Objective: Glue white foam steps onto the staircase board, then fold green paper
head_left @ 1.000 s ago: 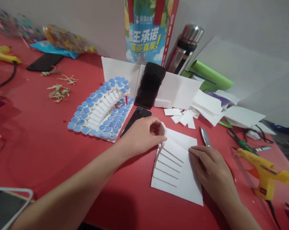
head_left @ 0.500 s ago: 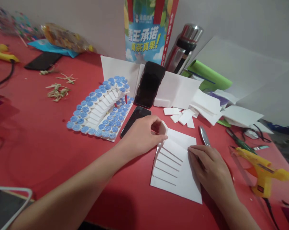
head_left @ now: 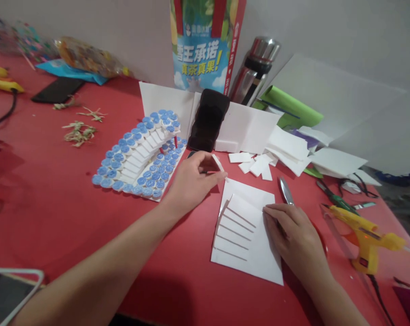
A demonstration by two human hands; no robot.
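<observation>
A white foam sheet (head_left: 255,253) with several stepped strips glued on it lies on the red table (head_left: 49,194). My right hand (head_left: 293,240) rests flat on the sheet's right side, fingers together, pressing it down. My left hand (head_left: 191,183) is lifted just above the sheet's top left corner and pinches a small white foam piece (head_left: 217,162) between thumb and fingers. A finished white staircase model (head_left: 140,154) edged with blue caps stands to the left of that hand.
A black phone (head_left: 208,120) leans on white boards at the back, with a printed bag (head_left: 201,45) and a steel flask (head_left: 254,68) behind. Foam offcuts (head_left: 255,163), a knife (head_left: 286,190), scissors (head_left: 334,197) and a yellow glue gun (head_left: 364,235) lie right.
My left hand has lifted up and back from the top step of the sheet, carrying the small foam piece. My right hand has stayed on the sheet.
</observation>
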